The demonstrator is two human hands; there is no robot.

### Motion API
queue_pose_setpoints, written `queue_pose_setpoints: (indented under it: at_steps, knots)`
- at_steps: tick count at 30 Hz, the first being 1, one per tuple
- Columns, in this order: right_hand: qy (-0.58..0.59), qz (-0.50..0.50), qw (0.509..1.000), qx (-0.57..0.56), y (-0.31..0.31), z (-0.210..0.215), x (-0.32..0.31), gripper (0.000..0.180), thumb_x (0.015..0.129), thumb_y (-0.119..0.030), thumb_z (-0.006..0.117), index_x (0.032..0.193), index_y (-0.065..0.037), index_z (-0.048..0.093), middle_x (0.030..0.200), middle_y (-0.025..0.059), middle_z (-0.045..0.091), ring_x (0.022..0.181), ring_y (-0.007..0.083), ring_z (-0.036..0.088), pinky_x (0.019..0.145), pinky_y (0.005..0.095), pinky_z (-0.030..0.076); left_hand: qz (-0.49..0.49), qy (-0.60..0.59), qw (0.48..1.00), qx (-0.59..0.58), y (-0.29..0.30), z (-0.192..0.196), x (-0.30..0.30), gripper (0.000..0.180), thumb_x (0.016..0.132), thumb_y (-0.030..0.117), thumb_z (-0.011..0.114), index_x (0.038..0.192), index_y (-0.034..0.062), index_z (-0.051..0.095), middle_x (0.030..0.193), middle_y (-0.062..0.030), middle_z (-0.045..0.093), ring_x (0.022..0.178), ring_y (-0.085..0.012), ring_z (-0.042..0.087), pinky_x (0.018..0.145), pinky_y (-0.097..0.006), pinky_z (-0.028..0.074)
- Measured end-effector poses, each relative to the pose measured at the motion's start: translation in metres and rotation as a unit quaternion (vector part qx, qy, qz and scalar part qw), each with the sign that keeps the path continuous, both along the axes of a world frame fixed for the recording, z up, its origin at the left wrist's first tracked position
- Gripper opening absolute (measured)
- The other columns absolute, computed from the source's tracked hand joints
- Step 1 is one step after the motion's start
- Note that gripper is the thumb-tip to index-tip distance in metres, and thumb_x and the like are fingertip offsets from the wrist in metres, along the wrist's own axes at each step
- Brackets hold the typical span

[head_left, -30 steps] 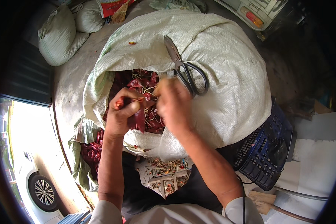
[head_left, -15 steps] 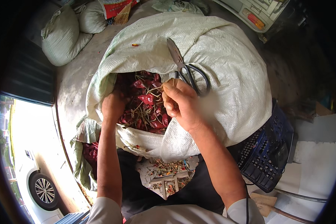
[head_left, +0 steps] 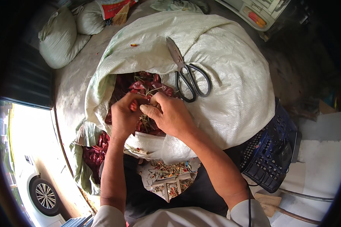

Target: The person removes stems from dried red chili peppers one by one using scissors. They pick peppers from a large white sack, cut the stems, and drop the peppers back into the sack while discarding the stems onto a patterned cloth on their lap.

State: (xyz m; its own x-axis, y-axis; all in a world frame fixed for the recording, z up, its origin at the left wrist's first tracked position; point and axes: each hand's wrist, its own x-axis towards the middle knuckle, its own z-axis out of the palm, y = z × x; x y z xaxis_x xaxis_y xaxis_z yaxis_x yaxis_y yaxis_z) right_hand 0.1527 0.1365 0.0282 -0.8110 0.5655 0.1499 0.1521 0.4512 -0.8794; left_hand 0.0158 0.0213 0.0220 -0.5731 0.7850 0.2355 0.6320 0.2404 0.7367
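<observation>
Red chilli [head_left: 133,105] now in left hand [head_left: 122,114]; right hand [head_left: 172,114] closer.

Daylight pours in on my left through a wide opening [head_left: 34,130], white with glare, and a white car [head_left: 29,173] stands just outside. Beside the opening rises a dark ridged wall panel [head_left: 26,81]. The floor [head_left: 74,81] is bare grey and stained, scattered with dry bits below. Toward the far left, plump pale sacks [head_left: 58,39] slump near a straw broom [head_left: 121,16]. The right side falls into deep shadow, above pale flat slabs [head_left: 322,157] lying low down.
</observation>
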Motion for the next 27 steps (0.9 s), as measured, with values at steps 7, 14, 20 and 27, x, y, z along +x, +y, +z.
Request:
queue_pose_setpoints:
  at_steps: [7, 14, 20, 27]
  knots:
    - [-0.028, 0.009, 0.996, 0.083, 0.002, -0.002, 0.000, 0.028, 0.096, -0.025, 0.058, 0.085, 0.001, 0.058, 0.072, 0.0232, 0.065, 0.069, 0.0420, 0.066, 0.061, 0.0503, 0.051, -0.042, 0.071, 0.996, 0.011, -0.002, 0.005, 0.015, 0.029, 0.072, 0.000, 0.078, 0.099, 0.0041, 0.068, 0.088, -0.0108, 0.069, 0.081, -0.0276, 0.070, 0.073, -0.035, 0.055]
    - [0.026, -0.014, 0.994, 0.104, -0.003, -0.003, -0.001, 0.024, 0.095, -0.018, 0.057, 0.081, 0.001, 0.056, 0.073, 0.0223, 0.065, 0.067, 0.0397, 0.066, 0.060, 0.0468, 0.051, -0.064, 0.031, 0.997, 0.026, -0.004, 0.011, 0.017, 0.032, 0.073, -0.004, 0.075, 0.104, 0.0041, 0.069, 0.086, -0.0102, 0.069, 0.082, -0.0247, 0.069, 0.074, -0.033, 0.055]
    - [0.170, -0.049, 0.972, -0.156, -0.005, -0.004, -0.005, 0.022, 0.095, -0.018, 0.060, 0.086, 0.002, 0.061, 0.067, 0.0140, 0.063, 0.060, 0.0218, 0.063, 0.056, 0.0360, 0.047, -0.023, -0.356, 0.932, 0.068, -0.002, 0.014, 0.019, 0.021, 0.085, -0.003, 0.070, 0.105, 0.0016, 0.069, 0.072, -0.0026, 0.065, 0.051, -0.0100, 0.059, 0.042, -0.025, 0.045]
    - [0.169, -0.035, 0.948, -0.268, -0.003, 0.000, -0.007, 0.024, 0.095, -0.020, 0.062, 0.089, 0.002, 0.063, 0.065, 0.0099, 0.062, 0.058, 0.0147, 0.057, 0.054, 0.0338, 0.045, -0.014, -0.464, 0.870, 0.165, 0.001, 0.015, 0.025, 0.013, 0.085, 0.000, 0.073, 0.098, 0.0011, 0.068, 0.069, -0.0019, 0.061, 0.050, -0.0086, 0.055, 0.040, -0.025, 0.043]
